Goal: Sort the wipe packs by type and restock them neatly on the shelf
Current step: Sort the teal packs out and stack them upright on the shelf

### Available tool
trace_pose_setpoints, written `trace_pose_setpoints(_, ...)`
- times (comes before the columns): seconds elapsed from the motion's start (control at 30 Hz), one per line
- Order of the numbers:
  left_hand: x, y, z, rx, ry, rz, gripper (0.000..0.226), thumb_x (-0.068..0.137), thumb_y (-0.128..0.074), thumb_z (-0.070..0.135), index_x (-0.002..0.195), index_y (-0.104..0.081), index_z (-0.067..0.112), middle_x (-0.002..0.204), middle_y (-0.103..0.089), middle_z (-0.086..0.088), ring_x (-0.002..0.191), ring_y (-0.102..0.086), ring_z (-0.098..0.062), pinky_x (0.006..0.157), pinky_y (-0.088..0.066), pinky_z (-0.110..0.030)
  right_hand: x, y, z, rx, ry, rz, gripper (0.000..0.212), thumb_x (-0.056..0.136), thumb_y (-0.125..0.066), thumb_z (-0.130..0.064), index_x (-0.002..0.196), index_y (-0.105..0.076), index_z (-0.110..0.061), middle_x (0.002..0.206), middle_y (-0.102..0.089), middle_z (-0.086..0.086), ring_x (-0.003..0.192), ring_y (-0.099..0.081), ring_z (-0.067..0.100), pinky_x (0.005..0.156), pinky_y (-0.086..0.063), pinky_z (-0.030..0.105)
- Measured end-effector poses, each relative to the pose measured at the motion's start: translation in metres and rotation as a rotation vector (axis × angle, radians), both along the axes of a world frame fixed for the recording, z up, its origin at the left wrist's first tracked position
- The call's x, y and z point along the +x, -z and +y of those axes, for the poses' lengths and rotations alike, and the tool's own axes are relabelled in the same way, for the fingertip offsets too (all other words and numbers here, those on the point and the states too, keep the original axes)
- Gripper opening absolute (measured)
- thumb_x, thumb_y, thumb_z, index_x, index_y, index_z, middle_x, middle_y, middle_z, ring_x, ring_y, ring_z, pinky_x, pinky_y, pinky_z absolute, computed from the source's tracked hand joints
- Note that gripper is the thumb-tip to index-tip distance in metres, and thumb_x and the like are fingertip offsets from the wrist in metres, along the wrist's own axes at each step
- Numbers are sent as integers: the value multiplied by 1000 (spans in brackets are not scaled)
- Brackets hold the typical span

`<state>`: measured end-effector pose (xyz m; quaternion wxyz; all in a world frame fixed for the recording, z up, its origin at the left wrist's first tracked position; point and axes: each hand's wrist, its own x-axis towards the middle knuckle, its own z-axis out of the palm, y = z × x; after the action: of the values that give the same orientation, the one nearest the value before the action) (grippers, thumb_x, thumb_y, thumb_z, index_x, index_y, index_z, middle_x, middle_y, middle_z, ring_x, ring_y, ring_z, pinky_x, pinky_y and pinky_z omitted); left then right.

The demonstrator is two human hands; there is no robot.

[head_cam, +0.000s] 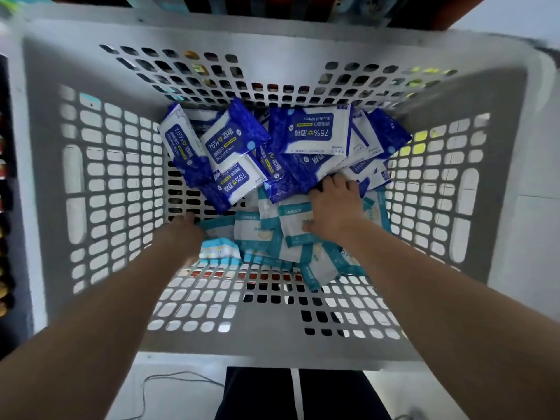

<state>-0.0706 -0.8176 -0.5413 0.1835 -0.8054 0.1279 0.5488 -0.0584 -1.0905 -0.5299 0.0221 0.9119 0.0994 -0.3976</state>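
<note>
Head view looks straight down into a white perforated basket point(45, 183) with slotted walls and floor. Far left edge: a dark strip with blurred items, too unclear to name.

Left hand point(181, 234) reaches down to the basket floor at the near-left of the pile, motion-blurred; its fingers are at the edge of a teal-and-white pack point(216, 227), but whether they are spread or closed on it cannot be told.

Middle back of the basket: a loose heap of blue alcohol wipe packs point(235, 137), printed "75%" and "Alcohol Wipes", lying at all angles, overlapping each other, some upside down to the camera. In front of them, nearer the person, a second heap of teal-and-white wipe packs point(291, 253), also overlapping and skewed; the two types touch along the middle.

Right hand point(336, 204) lies palm down across the seam between the two heaps, fingers apart and pressing onto the blue packs, thumb on a teal pack. It is not wrapped round any pack.

Bottom centre, below the basket rim: dark trousers point(257, 395) with a white stripe, and a thin cable point(169, 377) on the pale floor.
</note>
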Motion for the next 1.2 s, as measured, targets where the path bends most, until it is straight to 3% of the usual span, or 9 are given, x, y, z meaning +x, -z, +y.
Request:
trace_pose_setpoints(0.17, -6, 0, 4, -96, -13, -56, 33, 89, -60, 31, 120, -63, 21, 122, -43, -4, 112, -49, -24, 86, -52, -38, 3, -4, 5, 34, 24, 64, 73, 76, -68, -57, 133, -43, -17, 132, -47, 8, 122, -42, 27, 103, -30, 39)
trace_pose_setpoints(0.27, -9, -3, 3, -126, 75, -25, 41, 85, -65, 38, 123, -60, 24, 122, -49, 1, 117, -45, -22, 89, -46, -35, -1, -9, 10, 7, 14, 26, 72, 73, -70, -56, 127, -44, -16, 127, -51, 7, 117, -46, 26, 99, -31, 39)
trace_pose_setpoints(0.37, -12, -8, 4, -168, 104, -90, 34, 89, -55, 30, 123, -58, 29, 117, -57, 5, 115, -48, -19, 94, -40, -34, -9, -11, 14, 17, 62, 112, 79, 77, -68, -56, 138, -37, -18, 128, -52, 8, 118, -49, 27, 99, -36, 40)
trace_pose_setpoints(0.47, -14, -15, 11, -228, -84, -112, 34, 90, -47, 16, 119, -60, 26, 108, -58, 4, 103, -58, -19, 87, -45, -33, -17, -19, 14, 143, 262, 196, 72, 86, -66, -44, 145, -30, -21, 130, -51, 11, 116, -53, 29, 88, -47, 37)
trace_pose_setpoints(0.53, -14, -24, 16, -275, -238, -117, 36, 88, -49, 12, 120, -60, 25, 104, -54, 2, 95, -60, -20, 78, -52, -34, -23, -26, 16, 171, 289, 161, 64, 89, -62, -40, 142, -33, -21, 122, -58, 10, 109, -57, 28, 76, -47, 33)
trace_pose_setpoints(0.63, -15, -44, 23, -320, -358, -209, 40, 87, -56, 16, 125, -56, 29, 99, -50, 4, 89, -59, -19, 67, -49, -32, -32, -42, 22, 223, 307, 84, 57, 92, -58, -40, 140, -34, -23, 111, -64, 6, 99, -61, 26, 67, -43, 31)
trace_pose_setpoints(0.77, -21, -75, 28, -435, -485, -307, 31, 83, -63, 14, 114, -61, 20, 105, -53, 3, 91, -57, -21, 70, -46, -31, -33, -64, 33, 345, 416, 6, 46, 91, -60, -42, 130, -41, -25, 91, -59, -5, 75, -54, 15, 64, -41, 27)
trace_pose_setpoints(0.93, -37, -120, 22, -621, -600, -479, 20, 80, -70, 8, 99, -63, 14, 95, -47, 6, 86, -54, -20, 68, -35, -26, -31, -97, 36, 438, 431, -131, 43, 91, -60, -41, 126, -44, -20, 85, -53, -7, 70, -51, 14, 52, -31, 24)
trace_pose_setpoints(1.2, -63, -176, -6, -730, -860, -789, 24, 75, -76, 4, 94, -65, 12, 90, -56, 9, 79, -53, -12, 60, -34, -11, -24, -135, 38, 539, 432, -219, 51, 91, -60, -41, 132, -42, -17, 83, -53, -4, 72, -50, 18, 60, -33, 29)
